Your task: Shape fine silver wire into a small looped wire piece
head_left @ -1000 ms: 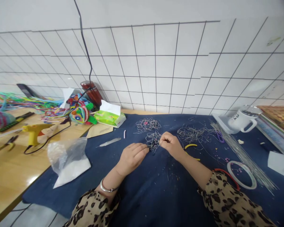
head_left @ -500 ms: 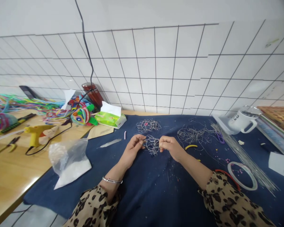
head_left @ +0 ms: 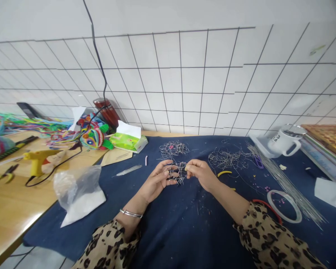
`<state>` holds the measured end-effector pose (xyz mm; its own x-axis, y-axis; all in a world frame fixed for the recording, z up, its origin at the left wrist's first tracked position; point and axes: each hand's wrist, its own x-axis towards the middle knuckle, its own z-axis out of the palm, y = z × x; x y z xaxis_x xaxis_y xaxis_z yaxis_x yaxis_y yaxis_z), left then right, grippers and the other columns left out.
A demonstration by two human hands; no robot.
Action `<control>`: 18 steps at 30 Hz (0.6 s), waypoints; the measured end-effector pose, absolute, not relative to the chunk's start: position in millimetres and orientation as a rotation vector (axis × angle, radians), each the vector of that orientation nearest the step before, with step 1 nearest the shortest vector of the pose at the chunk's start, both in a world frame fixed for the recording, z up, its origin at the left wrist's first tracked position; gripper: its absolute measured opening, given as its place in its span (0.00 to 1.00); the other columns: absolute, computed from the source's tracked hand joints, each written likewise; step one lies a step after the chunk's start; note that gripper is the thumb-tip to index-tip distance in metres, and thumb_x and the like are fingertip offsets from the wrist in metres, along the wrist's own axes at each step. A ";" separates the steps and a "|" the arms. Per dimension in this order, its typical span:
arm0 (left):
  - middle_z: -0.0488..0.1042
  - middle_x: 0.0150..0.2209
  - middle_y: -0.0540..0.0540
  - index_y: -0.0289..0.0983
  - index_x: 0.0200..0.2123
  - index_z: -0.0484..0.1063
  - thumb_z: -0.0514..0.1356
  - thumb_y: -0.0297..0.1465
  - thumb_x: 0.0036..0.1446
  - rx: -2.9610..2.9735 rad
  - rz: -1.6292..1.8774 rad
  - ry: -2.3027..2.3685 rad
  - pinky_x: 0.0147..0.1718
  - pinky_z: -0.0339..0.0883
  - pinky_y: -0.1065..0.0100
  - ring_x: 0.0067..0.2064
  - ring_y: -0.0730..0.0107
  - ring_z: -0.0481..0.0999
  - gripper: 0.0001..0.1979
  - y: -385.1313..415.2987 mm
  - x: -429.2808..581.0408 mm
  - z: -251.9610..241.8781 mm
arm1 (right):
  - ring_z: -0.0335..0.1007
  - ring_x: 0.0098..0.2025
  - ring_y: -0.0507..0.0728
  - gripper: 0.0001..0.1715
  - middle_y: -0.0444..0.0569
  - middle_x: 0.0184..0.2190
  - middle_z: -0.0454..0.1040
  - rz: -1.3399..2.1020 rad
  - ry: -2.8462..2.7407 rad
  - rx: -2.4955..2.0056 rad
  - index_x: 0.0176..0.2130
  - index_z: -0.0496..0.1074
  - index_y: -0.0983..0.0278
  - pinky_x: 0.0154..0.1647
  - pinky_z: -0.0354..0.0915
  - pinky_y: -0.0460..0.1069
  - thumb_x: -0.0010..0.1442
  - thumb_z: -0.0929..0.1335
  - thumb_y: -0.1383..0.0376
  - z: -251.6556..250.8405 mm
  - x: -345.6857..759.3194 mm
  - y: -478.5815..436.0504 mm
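A tangle of thin silvery wire (head_left: 180, 172) is held between my two hands above the dark blue cloth. My left hand (head_left: 156, 181) curls its fingers round the left side of the wire, the fingers partly spread behind it. On the other side, my right hand (head_left: 199, 172) pinches a strand between thumb and fingertips. Just beyond lies a second wire tangle (head_left: 174, 148) with a pink spot in it. Further right rests a larger heap of loose wire (head_left: 226, 159), with a yellow curved piece (head_left: 224, 173) in front of it.
Straight wires (head_left: 288, 185), a pale ring coil (head_left: 284, 206) and a white mug (head_left: 287, 141) are at the right. Leftward are a plastic bag of white material (head_left: 80, 198), a tissue pack (head_left: 128, 140), a yellow glue gun (head_left: 38, 162) and pliers (head_left: 5, 173).
My left fingers have spread and shifted further round the wire tangle. My right hand has changed its pinch slightly. The whole view has moved a little.
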<state>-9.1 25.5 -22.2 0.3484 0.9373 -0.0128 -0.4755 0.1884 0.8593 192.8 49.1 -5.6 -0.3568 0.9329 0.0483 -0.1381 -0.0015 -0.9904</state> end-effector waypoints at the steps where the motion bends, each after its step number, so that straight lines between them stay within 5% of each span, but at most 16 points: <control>1: 0.67 0.47 0.43 0.42 0.50 0.64 0.58 0.28 0.55 0.898 1.129 0.660 0.38 0.69 0.62 0.42 0.66 0.72 0.18 26.1 -9.3 -23.6 | 0.64 0.24 0.50 0.07 0.44 0.20 0.68 1.521 -1.367 -0.892 0.28 0.70 0.66 0.29 0.60 0.46 0.53 0.65 0.64 -6.5 193.3 49.7; 6: 0.69 0.40 0.47 0.38 0.44 0.69 0.62 0.25 0.51 0.924 1.256 0.709 0.34 0.67 0.71 0.33 0.77 0.69 0.16 29.2 -11.4 -28.9 | 0.64 0.25 0.50 0.12 0.44 0.24 0.68 1.464 -1.497 -0.910 0.37 0.73 0.65 0.32 0.62 0.48 0.53 0.64 0.67 -7.2 196.6 51.7; 18: 0.72 0.37 0.45 0.36 0.43 0.70 0.64 0.27 0.48 0.970 1.185 0.779 0.31 0.67 0.71 0.31 0.75 0.70 0.16 29.3 -19.8 -30.8 | 0.60 0.29 0.49 0.25 0.45 0.33 0.62 0.621 -2.453 -0.896 0.52 0.68 0.53 0.32 0.57 0.45 0.55 0.64 0.68 -5.4 200.3 46.1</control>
